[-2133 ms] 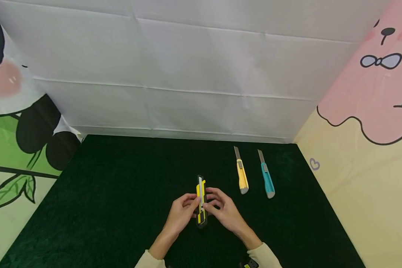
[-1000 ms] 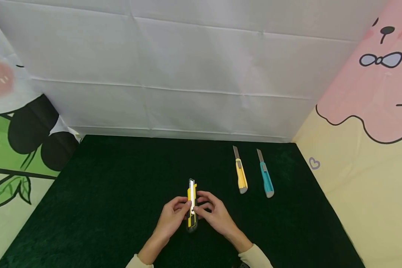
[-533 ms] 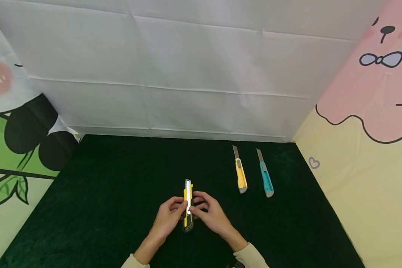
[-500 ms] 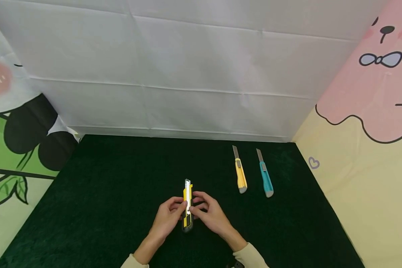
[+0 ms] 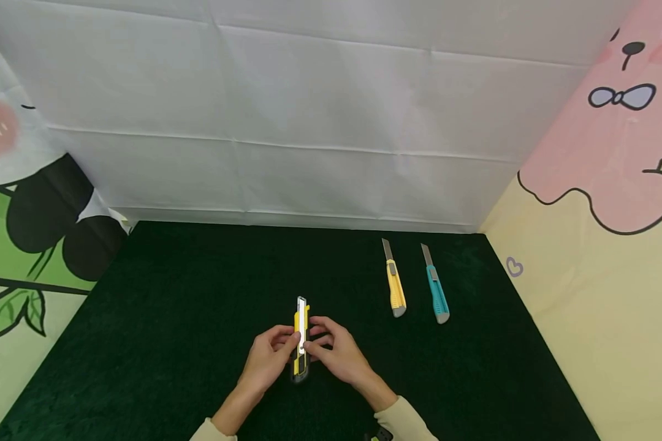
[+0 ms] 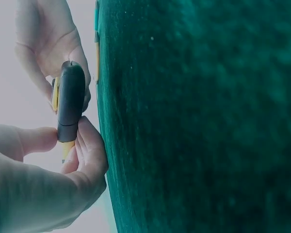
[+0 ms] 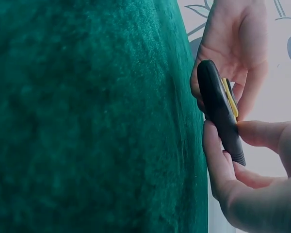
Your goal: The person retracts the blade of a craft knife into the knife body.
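Both hands hold a black and yellow utility knife (image 5: 301,331) above the near middle of the table, its long side pointing away from me. My left hand (image 5: 266,358) pinches its left side between thumb and fingers. From the right, my right hand (image 5: 339,352) pinches it too, thumb on the upper face. In the left wrist view, the dark butt end of the knife (image 6: 71,94) faces the camera, between the two hands. The right wrist view shows the dark body of the knife (image 7: 217,97) tilted, raised off the cloth. Fingers hide part of its sides.
A yellow utility knife (image 5: 396,288) and a teal one (image 5: 437,294) lie side by side at the right back, blades out and pointing away. Dark green cloth (image 5: 198,288) covers the table. A white sheet (image 5: 309,122) hangs behind, with printed cartoon panels at both sides.
Both hands and the black and yellow knife have shifted to the left and slightly nearer me. The grip looks the same. The other two knives have stayed put.
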`<state>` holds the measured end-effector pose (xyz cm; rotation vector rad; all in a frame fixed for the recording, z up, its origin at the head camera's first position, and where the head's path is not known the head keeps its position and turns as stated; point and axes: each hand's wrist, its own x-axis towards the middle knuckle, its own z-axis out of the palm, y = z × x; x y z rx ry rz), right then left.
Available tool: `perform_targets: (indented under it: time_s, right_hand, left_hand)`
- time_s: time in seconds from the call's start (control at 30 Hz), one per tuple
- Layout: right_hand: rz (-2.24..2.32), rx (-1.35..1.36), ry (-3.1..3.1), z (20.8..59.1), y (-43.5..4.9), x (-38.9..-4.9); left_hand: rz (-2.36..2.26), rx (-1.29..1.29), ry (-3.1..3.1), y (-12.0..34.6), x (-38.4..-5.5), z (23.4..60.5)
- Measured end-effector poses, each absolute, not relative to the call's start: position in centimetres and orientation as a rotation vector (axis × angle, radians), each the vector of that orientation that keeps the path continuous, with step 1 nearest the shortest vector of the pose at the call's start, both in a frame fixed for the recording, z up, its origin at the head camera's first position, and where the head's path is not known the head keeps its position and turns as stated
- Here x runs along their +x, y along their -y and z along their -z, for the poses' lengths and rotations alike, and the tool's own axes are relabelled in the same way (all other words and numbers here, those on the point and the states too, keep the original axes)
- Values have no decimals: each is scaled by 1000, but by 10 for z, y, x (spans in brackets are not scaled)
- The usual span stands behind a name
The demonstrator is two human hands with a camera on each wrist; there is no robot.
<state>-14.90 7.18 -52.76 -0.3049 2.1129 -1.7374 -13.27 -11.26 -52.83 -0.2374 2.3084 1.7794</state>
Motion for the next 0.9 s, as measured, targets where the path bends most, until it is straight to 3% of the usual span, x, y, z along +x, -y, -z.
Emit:
perform_targets:
  time_s: [0.9]
  right_hand:
    - [1590, -300, -2252, 533, -54, -143]
  left_hand:
    - [-1577, -206, -2483, 126, -130, 531]
